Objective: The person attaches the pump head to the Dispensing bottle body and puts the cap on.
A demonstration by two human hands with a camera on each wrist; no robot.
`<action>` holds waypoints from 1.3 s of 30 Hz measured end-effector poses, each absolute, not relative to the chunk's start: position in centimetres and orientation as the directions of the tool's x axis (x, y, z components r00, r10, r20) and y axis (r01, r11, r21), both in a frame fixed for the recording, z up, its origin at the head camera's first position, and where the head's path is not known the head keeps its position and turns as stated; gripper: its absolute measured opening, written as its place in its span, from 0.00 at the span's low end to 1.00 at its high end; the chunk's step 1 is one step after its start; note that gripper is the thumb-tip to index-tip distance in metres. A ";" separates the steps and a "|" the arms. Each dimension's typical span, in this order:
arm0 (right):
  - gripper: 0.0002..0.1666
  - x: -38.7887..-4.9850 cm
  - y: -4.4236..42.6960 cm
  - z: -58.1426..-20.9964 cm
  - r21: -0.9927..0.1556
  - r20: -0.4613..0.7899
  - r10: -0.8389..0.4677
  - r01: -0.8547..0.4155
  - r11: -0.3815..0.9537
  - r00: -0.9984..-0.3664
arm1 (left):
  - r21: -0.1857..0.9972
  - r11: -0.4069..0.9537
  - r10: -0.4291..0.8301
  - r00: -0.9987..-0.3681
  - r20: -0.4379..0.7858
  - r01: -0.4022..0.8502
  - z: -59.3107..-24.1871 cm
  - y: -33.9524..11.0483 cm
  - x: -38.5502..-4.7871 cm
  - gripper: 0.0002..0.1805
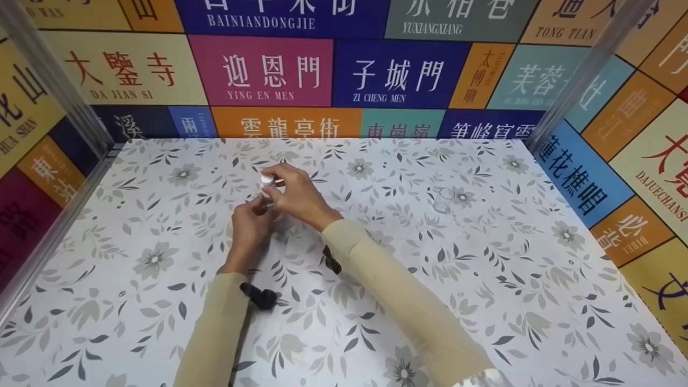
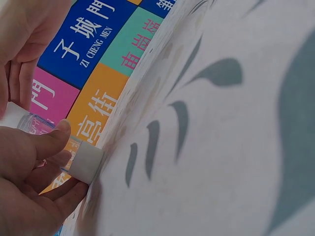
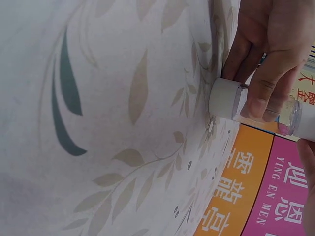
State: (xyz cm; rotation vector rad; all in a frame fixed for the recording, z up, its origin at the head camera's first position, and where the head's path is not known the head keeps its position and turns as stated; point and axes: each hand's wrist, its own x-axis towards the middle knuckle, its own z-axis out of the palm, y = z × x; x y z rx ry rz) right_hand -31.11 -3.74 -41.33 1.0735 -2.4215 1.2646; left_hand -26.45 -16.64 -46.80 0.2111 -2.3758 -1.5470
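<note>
A small clear bottle (image 2: pixel 74 147) with white ends stands upright on the table. My left hand (image 1: pixel 250 226) grips its clear body low down, fingers and thumb curled round it. The white base (image 3: pixel 224 99) touches the tabletop in the right wrist view. At the upper end, my right hand (image 1: pixel 301 194) pinches the white cap (image 1: pixel 267 180) between thumb and fingers. Much of the clear body is hidden behind the left fingers. In the left wrist view the right hand (image 2: pixel 29 34) is partly cut off by the frame's edge.
A clear, round-rimmed piece (image 1: pixel 442 205) lies on the table right of the hands, hard to make out. Floral cloth covers the table (image 1: pixel 161 333). Panels with coloured lettering (image 1: pixel 263 70) rise behind and at both sides, with clear corner posts (image 1: pixel 586 75).
</note>
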 end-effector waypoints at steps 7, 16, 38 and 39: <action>0.24 -31.0 -3.7 -41.2 -0.632 0.456 -0.501 -0.664 0.400 -0.735 | 0.922 0.388 -0.286 -0.949 0.132 0.011 -46.8 -16.7 -26.4 0.13; 0.25 -30.9 -3.9 -41.6 -0.683 0.447 -0.494 -0.641 0.350 -0.746 | 0.923 0.386 -0.281 -0.952 0.123 0.006 -47.0 -16.7 -26.4 0.19; 0.24 -31.1 -3.8 -42.0 -0.684 0.470 -0.467 -0.643 0.345 -0.749 | 0.932 0.360 -0.285 -0.956 0.072 -0.037 -46.8 -16.7 -26.5 0.21; 0.23 -31.1 -3.8 -42.0 -0.680 0.480 -0.464 -0.650 0.340 -0.745 | 0.931 0.363 -0.283 -0.956 0.079 -0.031 -46.7 -16.7 -26.4 0.21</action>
